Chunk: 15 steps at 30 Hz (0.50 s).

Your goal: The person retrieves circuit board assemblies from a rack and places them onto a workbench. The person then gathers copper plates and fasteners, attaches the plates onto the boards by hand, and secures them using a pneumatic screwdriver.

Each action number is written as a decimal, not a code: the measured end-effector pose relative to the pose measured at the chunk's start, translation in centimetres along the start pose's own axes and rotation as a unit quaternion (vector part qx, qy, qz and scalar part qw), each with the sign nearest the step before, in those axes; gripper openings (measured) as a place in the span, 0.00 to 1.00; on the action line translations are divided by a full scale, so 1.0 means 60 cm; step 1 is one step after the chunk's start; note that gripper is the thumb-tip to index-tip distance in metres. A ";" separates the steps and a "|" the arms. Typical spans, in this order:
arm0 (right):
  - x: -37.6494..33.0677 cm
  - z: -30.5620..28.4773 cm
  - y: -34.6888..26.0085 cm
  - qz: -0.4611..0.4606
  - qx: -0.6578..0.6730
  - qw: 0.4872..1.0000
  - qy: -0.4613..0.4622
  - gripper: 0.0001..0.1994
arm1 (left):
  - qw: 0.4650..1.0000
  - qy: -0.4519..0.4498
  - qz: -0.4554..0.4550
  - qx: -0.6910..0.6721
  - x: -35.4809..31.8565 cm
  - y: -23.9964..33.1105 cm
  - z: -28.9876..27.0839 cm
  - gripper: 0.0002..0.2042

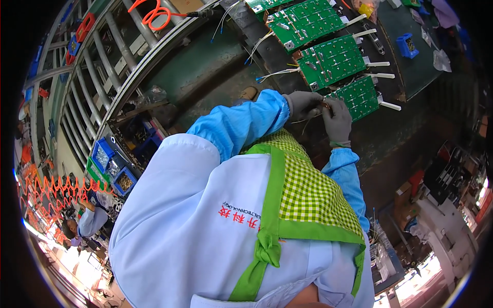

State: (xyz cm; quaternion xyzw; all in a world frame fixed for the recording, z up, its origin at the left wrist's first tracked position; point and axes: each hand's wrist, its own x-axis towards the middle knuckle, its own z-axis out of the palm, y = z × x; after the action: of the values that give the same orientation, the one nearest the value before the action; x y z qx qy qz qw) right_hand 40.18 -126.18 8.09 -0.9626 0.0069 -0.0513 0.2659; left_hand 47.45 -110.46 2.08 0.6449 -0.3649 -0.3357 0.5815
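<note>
Both of my hands wear grey gloves and meet at the near left corner of the closest green circuit board point(359, 97). My left hand point(303, 104) is closed, its fingertips against those of my right hand. Closed in a pinch, my right hand point(338, 119) comes in beside that board's edge. A small brownish piece point(325, 105) shows between the fingertips; its kind cannot be made out. Thin pale wire point(308, 122) hangs below the hands. Farther up lie more green boards, among them one circuit board point(331, 59) with white wires point(277, 73) at its left edge and white strips point(379, 64) at its right.
A dark pen-shaped tool point(376, 42) lies right of the boards. Beyond it is a small blue bin point(406, 46). At left runs a roller conveyor point(115, 43), with blue parts bins point(125, 180) near its end. An orange coiled hose point(156, 18) hangs above. Another person point(91, 219) is far left.
</note>
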 end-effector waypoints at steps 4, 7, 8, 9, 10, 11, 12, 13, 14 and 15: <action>0.008 -0.007 0.004 0.021 0.026 0.999 0.013 0.08 | 0.999 -0.016 0.015 0.048 0.019 0.002 -0.006 0.16; 0.005 0.002 0.035 0.056 -0.030 0.998 0.011 0.08 | 0.996 -0.071 -0.036 0.041 0.032 0.035 -0.011 0.18; 0.009 -0.001 0.027 0.044 -0.013 0.999 0.026 0.09 | 0.997 -0.047 0.050 -0.024 0.035 0.016 -0.005 0.19; 0.017 -0.002 0.017 0.032 -0.001 0.998 0.046 0.10 | 0.986 -0.031 0.137 -0.094 0.040 -0.003 -0.003 0.21; 0.007 -0.010 0.028 0.053 -0.015 0.998 0.037 0.11 | 0.993 -0.067 0.044 -0.081 0.041 0.029 -0.005 0.23; 0.009 -0.016 0.020 0.070 0.012 0.997 0.013 0.10 | 0.993 -0.076 0.044 -0.085 0.043 0.027 -0.006 0.22; 0.026 -0.024 -0.011 0.086 -0.021 0.995 -0.046 0.12 | 0.977 -0.045 -0.019 -0.208 0.033 -0.037 0.002 0.18; 0.025 0.005 -0.001 0.043 -0.059 0.997 -0.036 0.12 | 0.853 -0.035 -0.206 -0.479 0.040 -0.138 0.011 0.16; 0.012 0.004 0.024 0.079 -0.039 0.995 -0.051 0.12 | 0.850 -0.066 -0.222 -0.473 0.055 -0.086 0.012 0.17; 0.017 0.010 0.018 0.056 0.008 0.998 -0.027 0.12 | 0.853 -0.059 -0.206 -0.477 0.046 -0.111 0.014 0.17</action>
State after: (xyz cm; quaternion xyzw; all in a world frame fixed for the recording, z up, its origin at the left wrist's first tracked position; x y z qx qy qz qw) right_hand 41.27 -126.84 7.11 -0.9596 0.0530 -0.0103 0.2762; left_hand 48.68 -112.86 -4.63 0.3280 -0.0523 -0.6178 0.7127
